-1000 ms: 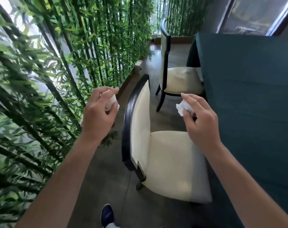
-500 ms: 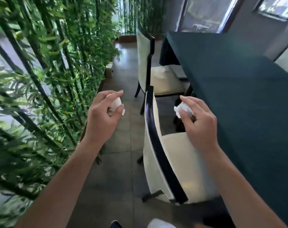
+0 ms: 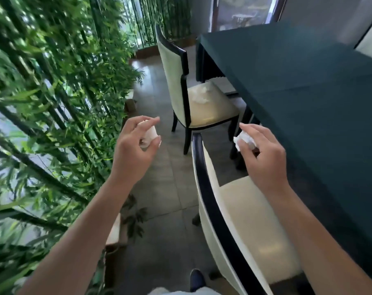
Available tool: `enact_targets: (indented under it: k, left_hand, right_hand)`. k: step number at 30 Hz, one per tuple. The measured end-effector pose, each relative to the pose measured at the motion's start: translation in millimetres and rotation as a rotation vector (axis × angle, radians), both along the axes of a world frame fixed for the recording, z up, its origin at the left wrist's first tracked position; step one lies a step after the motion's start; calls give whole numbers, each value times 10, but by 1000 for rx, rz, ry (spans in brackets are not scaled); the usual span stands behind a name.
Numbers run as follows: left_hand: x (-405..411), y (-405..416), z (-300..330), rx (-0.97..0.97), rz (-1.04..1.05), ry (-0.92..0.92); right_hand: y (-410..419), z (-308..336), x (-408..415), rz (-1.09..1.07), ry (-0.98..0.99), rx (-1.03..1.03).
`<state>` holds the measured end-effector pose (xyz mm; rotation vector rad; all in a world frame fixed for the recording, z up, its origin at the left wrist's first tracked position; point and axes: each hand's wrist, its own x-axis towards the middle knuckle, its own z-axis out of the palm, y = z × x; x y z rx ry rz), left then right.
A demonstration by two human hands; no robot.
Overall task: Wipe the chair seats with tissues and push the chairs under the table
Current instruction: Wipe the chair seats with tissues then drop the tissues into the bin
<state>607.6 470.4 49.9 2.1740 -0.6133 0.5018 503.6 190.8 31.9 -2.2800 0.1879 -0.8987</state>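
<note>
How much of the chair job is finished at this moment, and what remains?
Done: the near chair looks partly under the table. In hand: the left hand and right hand each hold a crumpled tissue. Left: the far chair stands mostly out, with a tissue lying on its seat.

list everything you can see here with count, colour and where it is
chairs: 2, cream upholstery with black frames; near chair at bottom centre beside the table, far chair further along the same side
tissue on far seat: 1, white, crumpled, lying on the far chair's seat
table: 1, covered in dark teal cloth, right side
bamboo plants: a dense screen, green, along the left
floor: grey tiles, centre
shoe: 1, dark blue, bottom centre
left hand: holds a white tissue
right hand: holds a crumpled white tissue
</note>
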Motion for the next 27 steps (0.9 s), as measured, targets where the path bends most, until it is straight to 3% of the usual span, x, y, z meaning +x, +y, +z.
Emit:
enact_targets:
  k: [6,17,27]
  left_hand:
    - [940,-156,-128,31,-69,-19]
    - [2776,-518,-342,-2,-308,103]
    - [4075,-957,-324,15,-406,97]
  right_hand:
    - [-128,-17,607,-69,25,-30]
    - [-176,135,1820,-343,110,-136]
    - [-293,-54,2911,-430,119,-85]
